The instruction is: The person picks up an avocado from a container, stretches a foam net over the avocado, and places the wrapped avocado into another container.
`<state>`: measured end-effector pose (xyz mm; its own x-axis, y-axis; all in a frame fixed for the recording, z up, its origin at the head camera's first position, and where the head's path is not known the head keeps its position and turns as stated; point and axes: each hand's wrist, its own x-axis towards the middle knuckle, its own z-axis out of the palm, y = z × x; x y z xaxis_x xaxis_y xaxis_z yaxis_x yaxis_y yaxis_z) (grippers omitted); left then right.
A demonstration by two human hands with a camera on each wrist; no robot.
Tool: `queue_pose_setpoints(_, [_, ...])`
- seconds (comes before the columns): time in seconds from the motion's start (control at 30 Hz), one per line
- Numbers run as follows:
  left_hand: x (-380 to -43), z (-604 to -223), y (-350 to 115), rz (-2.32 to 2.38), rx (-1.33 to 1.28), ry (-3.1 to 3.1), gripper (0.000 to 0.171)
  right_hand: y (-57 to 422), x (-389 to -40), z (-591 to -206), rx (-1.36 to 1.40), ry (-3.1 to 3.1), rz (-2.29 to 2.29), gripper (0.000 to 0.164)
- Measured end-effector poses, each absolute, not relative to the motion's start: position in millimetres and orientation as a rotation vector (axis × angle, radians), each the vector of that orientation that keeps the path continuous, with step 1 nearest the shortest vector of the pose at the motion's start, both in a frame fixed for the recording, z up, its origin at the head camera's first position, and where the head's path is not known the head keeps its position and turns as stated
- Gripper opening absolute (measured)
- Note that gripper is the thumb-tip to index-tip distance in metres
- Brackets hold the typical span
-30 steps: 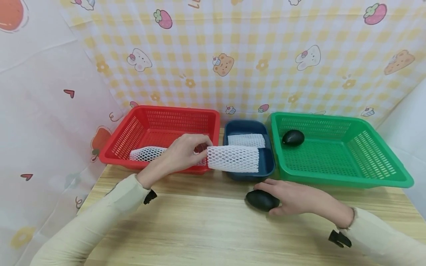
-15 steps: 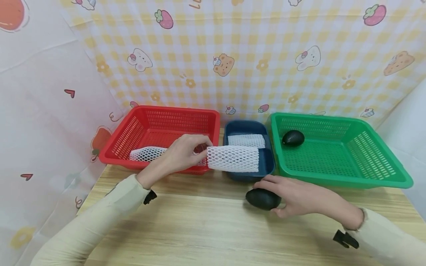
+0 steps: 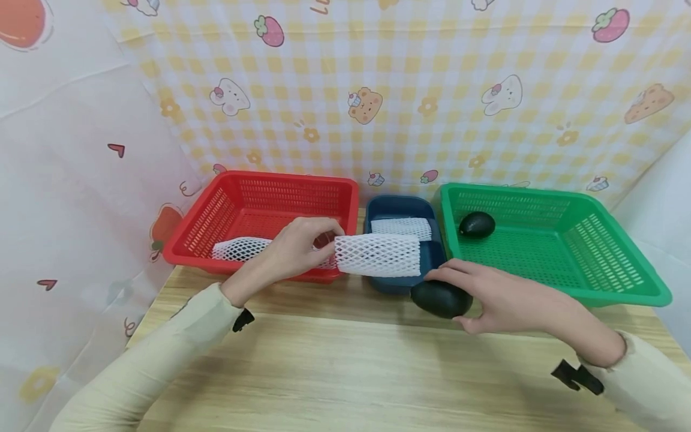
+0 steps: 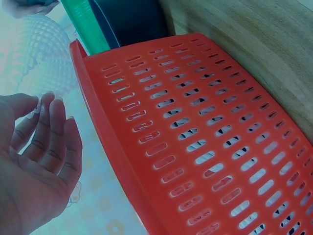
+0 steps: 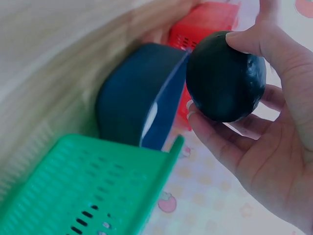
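Note:
My left hand [image 3: 297, 249] pinches one end of a white foam fruit net [image 3: 378, 255] between thumb and fingers, over the right front edge of the red basket [image 3: 259, 180]. The net stretches sideways above the dark blue bin [image 3: 402, 204]. In the head view, my right hand [image 3: 502, 297] grips a dark avocado [image 3: 441, 299] just in front of that bin, below the net's free end. The right wrist view shows thumb and fingers around the avocado [image 5: 225, 78], which is apart from the bin.
Another white foam net [image 3: 402, 228] lies in the blue bin. More netting [image 3: 240, 249] lies in the red basket, partly hidden by my left forearm. The green basket [image 3: 545, 291] on the right holds a second avocado [image 3: 477, 225]. A patterned cloth [image 3: 399, 90] hangs behind.
My right hand has lifted the avocado off the table, up and slightly right toward the blue bin. The left hand and its foam net have hardly moved.

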<state>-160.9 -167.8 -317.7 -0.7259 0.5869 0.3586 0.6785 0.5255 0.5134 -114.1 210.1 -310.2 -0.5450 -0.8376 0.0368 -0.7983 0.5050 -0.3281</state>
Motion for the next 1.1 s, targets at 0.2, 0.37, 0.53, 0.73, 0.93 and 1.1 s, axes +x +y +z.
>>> queue_pose_setpoints(0.2, [-160,-317,-167,-0.977,-1.084,-2.623,0.028,219,-121,-306,-1.393,2.644,-0.503,0.073])
queue_pose_setpoints(0.37, [-160,-318,-167,-0.983,-1.086,-2.627,0.027,226,-127,-304,-1.336,2.697,-0.515,0.074])
queue_pose_setpoints(0.53, [-159,-318,-167,-0.975,-1.086,-2.627,0.027,233,-130,-301,-1.328,2.741,-0.502,0.076])
queue_pose_setpoints(0.73, [-159,-318,-165,-0.968,-1.077,-2.647,0.028,237,-132,-300,-1.350,2.788,-0.510,0.076])
queue_pose_setpoints(0.93, [-160,-318,-165,-0.964,-1.069,-2.655,0.029,242,-138,-299,-1.442,2.798,-0.552,0.080])
queue_pose_setpoints(1.1, [-160,-318,-165,-0.973,-1.076,-2.651,0.028,244,-142,-299,-1.480,2.796,-0.595,0.081])
